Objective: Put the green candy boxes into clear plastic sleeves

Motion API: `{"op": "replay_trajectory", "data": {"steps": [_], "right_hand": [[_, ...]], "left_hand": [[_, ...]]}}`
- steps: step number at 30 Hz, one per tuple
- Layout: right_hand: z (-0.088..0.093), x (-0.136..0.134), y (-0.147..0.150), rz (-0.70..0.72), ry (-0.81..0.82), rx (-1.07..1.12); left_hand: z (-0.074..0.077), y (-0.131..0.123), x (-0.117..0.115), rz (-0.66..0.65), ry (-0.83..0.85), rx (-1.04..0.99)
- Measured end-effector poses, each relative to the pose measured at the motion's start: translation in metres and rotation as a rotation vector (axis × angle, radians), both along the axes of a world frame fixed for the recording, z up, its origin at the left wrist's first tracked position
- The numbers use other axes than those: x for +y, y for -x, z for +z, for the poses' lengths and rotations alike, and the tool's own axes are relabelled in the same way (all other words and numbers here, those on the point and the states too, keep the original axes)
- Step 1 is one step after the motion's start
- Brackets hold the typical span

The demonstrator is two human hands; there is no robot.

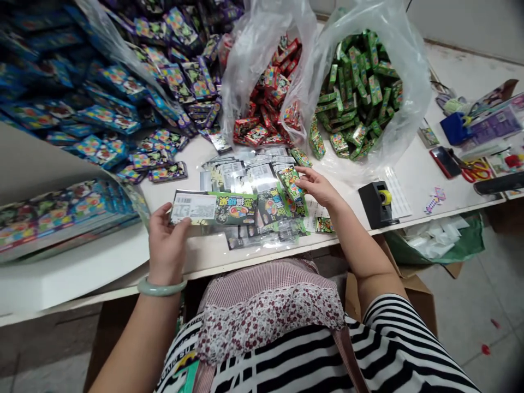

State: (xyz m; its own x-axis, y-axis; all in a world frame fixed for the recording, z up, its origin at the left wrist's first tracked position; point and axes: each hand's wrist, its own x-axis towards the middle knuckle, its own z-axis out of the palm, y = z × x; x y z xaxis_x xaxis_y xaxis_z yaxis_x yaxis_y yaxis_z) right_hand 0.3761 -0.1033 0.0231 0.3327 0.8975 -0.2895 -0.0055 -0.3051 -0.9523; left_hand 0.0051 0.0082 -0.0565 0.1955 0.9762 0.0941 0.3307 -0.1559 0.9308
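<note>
My left hand [168,240] pinches the left end of a long printed sleeve [215,208], white with a label on the left and black and green on the right. My right hand [317,187] holds a small green packet [290,183] by its right side, above the sleeve's right end. Under and behind these lies a spread of clear and printed sleeves [262,173] on the white table [204,254]. Another green packet [302,157] rests just behind my right hand.
Plastic bags hold red packets [268,103] and green packets [356,87] at the back. Blue packets [110,117] and purple packets [188,76] are heaped left. Rightward are a tape dispenser [374,204], a phone [445,162] and scissors [477,170]. Flat printed boxes [61,218] stand front left.
</note>
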Motion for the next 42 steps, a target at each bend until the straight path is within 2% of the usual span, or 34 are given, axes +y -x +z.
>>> {"op": "replay_trajectory", "data": {"steps": [3, 4, 7, 9, 10, 11, 13, 15, 18, 22, 25, 27, 29, 32, 34, 39, 40, 42], "right_hand": [[0.002, 0.013, 0.005, 0.129, -0.023, -0.134], [0.003, 0.019, 0.006, 0.205, -0.037, -0.199], [0.01, 0.044, 0.011, 0.523, -0.014, -0.459], [0.014, 0.061, 0.016, 0.73, 0.033, -0.682], [0.016, 0.066, 0.019, 0.779, 0.036, -0.803], [0.018, 0.069, 0.022, 0.773, 0.022, -0.92], [0.02, 0.065, 0.028, 0.617, -0.009, -1.087], [0.018, 0.051, 0.034, 0.433, 0.02, -1.14], [0.006, 0.029, 0.047, 0.341, 0.134, -1.151], [-0.011, 0.026, 0.064, 0.34, 0.205, -1.203], [-0.011, 0.029, 0.065, 0.348, 0.192, -1.191], [-0.002, 0.026, 0.059, 0.31, 0.063, -1.173], [0.011, 0.02, 0.052, 0.271, -0.148, -1.172], [0.03, 0.009, 0.05, 0.32, -0.396, -1.204], [0.038, 0.006, 0.055, 0.42, -0.446, -1.226], [0.048, 0.004, 0.058, 0.687, -0.454, -1.225], [0.05, 0.004, 0.055, 0.679, -0.472, -1.222], [0.058, 0.004, 0.048, 0.566, -0.511, -1.212]], "left_hand": [[0.009, 0.008, -0.007, 0.045, -0.053, 0.198], [0.014, 0.007, -0.008, 0.0, -0.126, 0.285], [0.032, -0.005, -0.004, -0.336, -0.294, 0.487], [0.04, -0.016, 0.005, -0.569, -0.281, 0.612], [0.042, -0.021, 0.01, -0.642, -0.261, 0.679], [0.044, -0.025, 0.015, -0.685, -0.241, 0.741], [0.045, -0.031, 0.023, -0.737, -0.209, 0.824], [0.044, -0.034, 0.029, -0.778, -0.199, 0.862], [0.044, -0.036, 0.032, -0.814, -0.22, 0.87], [0.049, -0.039, 0.03, -0.84, -0.267, 0.861], [0.055, -0.035, 0.028, -0.781, -0.299, 0.82], [0.059, -0.03, 0.027, -0.703, -0.316, 0.751], [0.061, -0.025, 0.025, -0.65, -0.333, 0.653], [0.063, -0.024, 0.02, -0.638, -0.37, 0.529], [0.064, -0.026, 0.017, -0.653, -0.409, 0.501], [0.065, -0.024, 0.014, -0.64, -0.48, 0.516], [0.065, -0.022, 0.014, -0.64, -0.48, 0.518], [0.066, -0.02, 0.014, -0.647, -0.471, 0.52]]}}
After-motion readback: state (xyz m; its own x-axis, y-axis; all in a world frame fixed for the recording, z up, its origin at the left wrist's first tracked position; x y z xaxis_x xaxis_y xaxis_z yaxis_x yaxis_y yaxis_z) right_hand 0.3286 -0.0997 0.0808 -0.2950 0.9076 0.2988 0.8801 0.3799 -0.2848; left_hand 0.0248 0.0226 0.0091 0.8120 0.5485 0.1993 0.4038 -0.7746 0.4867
